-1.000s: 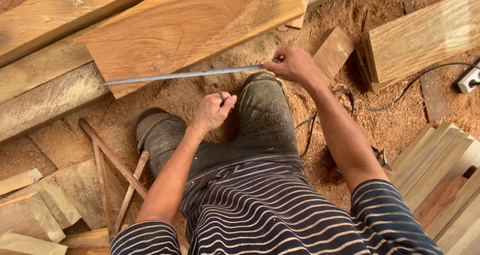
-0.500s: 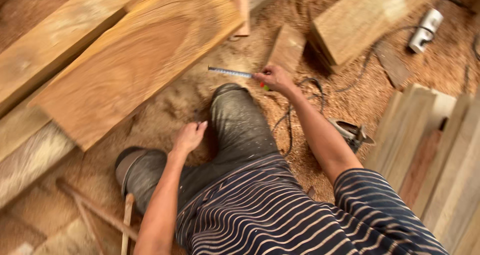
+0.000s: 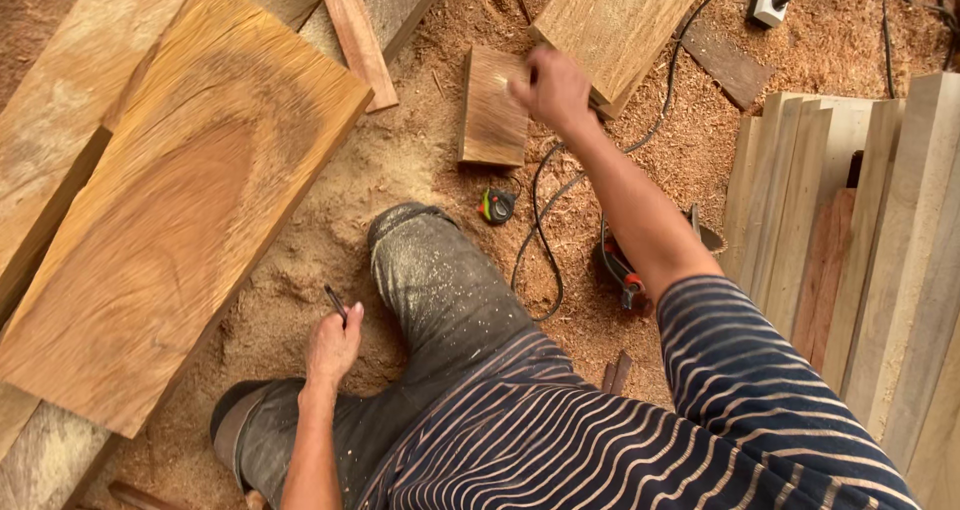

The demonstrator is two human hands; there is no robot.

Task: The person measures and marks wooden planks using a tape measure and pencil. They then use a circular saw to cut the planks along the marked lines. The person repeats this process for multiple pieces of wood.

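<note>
Left hand at 8 o'clock, clenched on a dark pencil, beside the knee. Right hand at 12 o'clock, blurred over a small wood block; grip can't be told. Tape measure lies on sawdust near centre.

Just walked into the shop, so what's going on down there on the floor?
A person in a striped shirt sits on sawdust among planks. The left hand holds a dark pencil beside the big board. The right hand, blurred, reaches out over a small wood block. A tape measure lies on the sawdust near the knee, and a power tool sits under the right arm.
</note>
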